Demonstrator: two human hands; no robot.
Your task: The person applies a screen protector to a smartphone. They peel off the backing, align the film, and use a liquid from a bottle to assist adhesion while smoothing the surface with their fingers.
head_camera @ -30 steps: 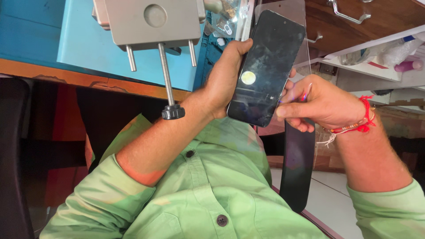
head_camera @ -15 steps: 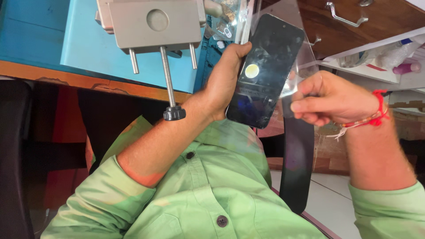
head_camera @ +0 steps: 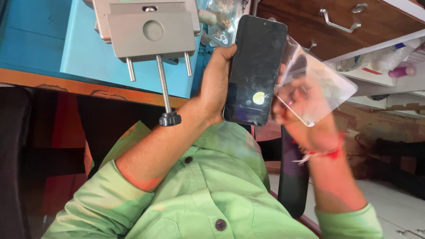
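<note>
Landmark = the smartphone (head_camera: 256, 71); all places are relative to it.

Nearest the camera: green button-up shirt (head_camera: 208, 190), below the phone, filling the bottom of the view.

Left hand (head_camera: 217, 84) grips the phone's left edge, fingers wrapped behind and thumb side clamped on it, screen facing the camera. The screen is dark and smudged, with one small yellowish round spot near its lower right corner.

Right hand (head_camera: 305, 115) sits just right of the phone and is motion-blurred. It holds a clear, rounded-corner protector sheet (head_camera: 316, 86); the fingers look pinched on the sheet's lower left part (blur, so the exact grip is unclear). A red thread band (head_camera: 325, 152) circles that wrist.

What changed: half a second ago the right hand was a closed fist beside the phone, with the film barely lifted. Now the sheet stands clear of the glass, fanned out to the right, only its left edge near the phone's right edge. Read: film is off or nearly off.

Farther, left of the phone: a grey metal clamp press (head_camera: 150, 31) with a threaded rod and black knob (head_camera: 170, 118), on a blue mat (head_camera: 53, 48).

Above the phone: small clear bags (head_camera: 221, 17) of parts. Far right: a wooden drawer with metal handle (head_camera: 338, 22), and white and pink bottles (head_camera: 400, 62) on a shelf (labels too small to read).
</note>
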